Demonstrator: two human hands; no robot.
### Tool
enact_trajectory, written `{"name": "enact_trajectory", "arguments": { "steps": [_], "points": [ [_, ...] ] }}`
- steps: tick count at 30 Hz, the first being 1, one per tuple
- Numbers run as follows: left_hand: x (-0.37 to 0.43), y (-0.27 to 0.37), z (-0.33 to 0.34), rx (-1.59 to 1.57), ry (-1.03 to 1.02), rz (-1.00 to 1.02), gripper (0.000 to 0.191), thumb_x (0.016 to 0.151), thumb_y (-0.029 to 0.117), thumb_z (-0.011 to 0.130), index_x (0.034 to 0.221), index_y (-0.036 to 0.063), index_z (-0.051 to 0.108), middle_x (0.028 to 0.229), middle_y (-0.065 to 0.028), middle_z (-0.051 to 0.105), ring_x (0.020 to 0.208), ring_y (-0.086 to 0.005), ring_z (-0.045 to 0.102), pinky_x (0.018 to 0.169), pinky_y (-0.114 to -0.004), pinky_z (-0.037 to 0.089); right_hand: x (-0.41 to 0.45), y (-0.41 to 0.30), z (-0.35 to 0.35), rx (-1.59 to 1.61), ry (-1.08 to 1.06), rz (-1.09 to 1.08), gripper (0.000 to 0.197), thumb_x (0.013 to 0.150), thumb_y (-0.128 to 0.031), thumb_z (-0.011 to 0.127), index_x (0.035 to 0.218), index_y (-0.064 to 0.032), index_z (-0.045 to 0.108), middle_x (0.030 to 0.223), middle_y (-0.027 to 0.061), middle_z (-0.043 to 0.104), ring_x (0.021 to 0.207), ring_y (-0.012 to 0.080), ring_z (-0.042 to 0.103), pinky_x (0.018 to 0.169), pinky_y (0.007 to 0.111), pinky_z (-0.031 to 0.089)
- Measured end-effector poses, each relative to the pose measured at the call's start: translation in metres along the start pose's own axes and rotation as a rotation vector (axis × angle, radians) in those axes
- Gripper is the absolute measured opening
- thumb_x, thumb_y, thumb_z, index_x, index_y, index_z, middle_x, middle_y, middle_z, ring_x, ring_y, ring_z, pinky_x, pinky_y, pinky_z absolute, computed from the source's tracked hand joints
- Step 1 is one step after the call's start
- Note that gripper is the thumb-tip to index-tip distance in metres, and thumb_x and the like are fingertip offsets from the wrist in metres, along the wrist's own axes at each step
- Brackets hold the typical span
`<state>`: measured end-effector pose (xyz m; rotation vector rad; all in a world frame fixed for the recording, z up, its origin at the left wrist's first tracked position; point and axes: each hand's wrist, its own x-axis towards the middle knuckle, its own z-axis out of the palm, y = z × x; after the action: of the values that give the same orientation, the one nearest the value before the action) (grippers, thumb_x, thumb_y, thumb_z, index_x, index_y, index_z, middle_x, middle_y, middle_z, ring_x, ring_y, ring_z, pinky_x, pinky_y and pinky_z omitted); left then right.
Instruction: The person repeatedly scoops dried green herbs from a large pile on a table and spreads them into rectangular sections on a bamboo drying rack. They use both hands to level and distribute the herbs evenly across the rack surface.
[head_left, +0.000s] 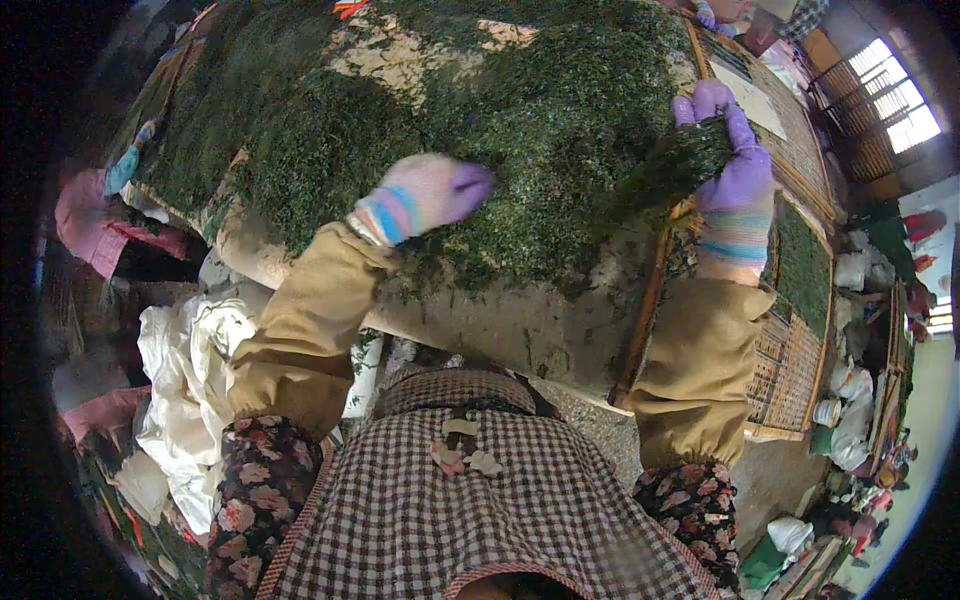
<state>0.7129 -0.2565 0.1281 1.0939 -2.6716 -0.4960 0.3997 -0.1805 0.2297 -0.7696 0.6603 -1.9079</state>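
Dark green leaves (525, 172), perhaps tea, lie loosely spread over a wide, pale-topped table (480, 315). My right hand (731, 150), in a purple-palmed striped knit glove, is turned palm up at the table's right edge and cups a clump of leaves (686, 157). Beneath its wrist runs a wooden pole or frame edge (649, 322). Over the near middle of the leaves is my left hand (427, 195) in a matching glove, its fingers bent and blurred; whether it holds anything cannot be told.
Woven trays (791, 360) in wooden frames stand at the right, one bearing leaves. White sacking (187, 390) lies at the left. A co-worker's gloved hand (145, 133) touches the table's left side; another co-worker's hand (705, 13) is at the top right. Sacks and a bucket (826, 412) stand farther right.
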Motion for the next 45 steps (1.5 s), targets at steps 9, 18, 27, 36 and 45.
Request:
{"name": "enact_trajectory", "arguments": {
  "steps": [9,18,27,36,45],
  "points": [
    [0.032,0.101,0.069,0.284,0.106,0.488,0.043,0.09,0.03,0.051,0.13,0.0166,0.055,0.131,-0.0119,0.055,0.126,-0.0322,0.047,0.11,-0.046,0.029,-0.039,-0.018,0.01,-0.318,-0.024,-0.202,0.029,0.1,-0.013,0.043,0.121,0.005,0.052,0.117,0.0156,0.058,0.107,0.0321,0.057,0.099,0.045,0.049],
    [-0.036,0.061,0.168,0.136,-0.107,0.298,0.046,0.089,0.03,0.052,0.13,0.0112,0.054,0.137,-0.0123,0.051,0.129,-0.0341,0.044,0.112,-0.05,0.025,-0.095,-0.124,-0.033,-1.081,0.143,-0.267,0.044,0.099,-0.027,0.052,0.131,0.0033,0.051,0.129,0.0136,0.058,0.121,0.0206,0.054,0.104,0.03,0.041],
    [-0.1,-0.038,0.171,0.072,-0.084,-0.327,0.049,0.086,0.042,0.056,0.125,0.0122,0.059,0.107,-0.0201,0.067,0.095,-0.0384,0.064,0.083,-0.047,0.051,-0.182,-0.331,-0.102,-1.758,0.44,-0.547,0.051,0.095,-0.03,0.052,0.134,0.0017,0.05,0.129,0.0112,0.059,0.12,0.0216,0.054,0.103,0.031,0.04],
    [-0.043,-0.112,0.071,0.107,-0.593,-0.296,0.039,0.087,0.036,0.058,0.115,0.0096,0.065,0.104,-0.0143,0.069,0.094,-0.034,0.066,0.083,-0.044,0.052,-0.283,-0.429,-0.277,-1.641,0.667,-0.339,0.047,0.093,-0.02,0.051,0.135,0.0014,0.05,0.131,0.0109,0.058,0.121,0.0219,0.053,0.103,0.032,0.041],
    [0.008,0.006,-0.068,0.062,-0.056,-0.767,0.053,0.092,0.027,0.054,0.142,0.0128,0.043,0.087,-0.0078,0.066,0.065,-0.0184,0.065,0.055,-0.035,0.055,-0.286,-0.405,-0.346,-1.685,0.624,-0.288,0.046,0.091,-0.01,0.051,0.135,0.0011,0.049,0.132,0.0105,0.056,0.122,0.0222,0.053,0.104,0.033,0.041]
  ]
}}
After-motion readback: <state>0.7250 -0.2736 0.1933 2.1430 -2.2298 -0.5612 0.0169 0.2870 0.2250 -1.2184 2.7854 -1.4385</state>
